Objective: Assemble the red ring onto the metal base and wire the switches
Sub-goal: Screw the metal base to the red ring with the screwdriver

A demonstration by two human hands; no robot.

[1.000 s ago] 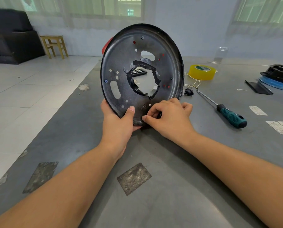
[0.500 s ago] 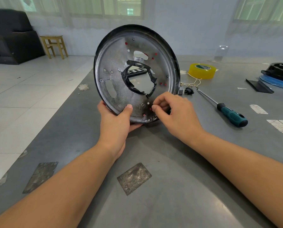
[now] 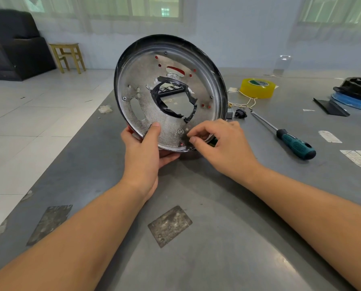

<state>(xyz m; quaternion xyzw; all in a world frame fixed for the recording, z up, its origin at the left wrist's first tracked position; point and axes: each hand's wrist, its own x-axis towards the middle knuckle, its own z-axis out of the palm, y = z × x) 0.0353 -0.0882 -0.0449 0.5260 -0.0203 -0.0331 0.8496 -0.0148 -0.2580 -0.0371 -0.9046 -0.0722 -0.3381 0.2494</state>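
My left hand grips the base upright so my right hand can pinch wires at its rim.

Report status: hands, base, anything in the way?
Left hand grips metal base upright at lower rim. Right hand pinches something small at that rim. Screwdriver lies apart; nothing blocking.

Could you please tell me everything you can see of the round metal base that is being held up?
The metal base is a shallow round dish of speckled grey metal with a dark rim, held tilted on edge above the table. Its centre hole is edged with torn black tape; slots, screws and small holes dot it, with red showing through several. The left hand grips its lower edge, thumb on the face; the right hand pinches at the bottom rim.
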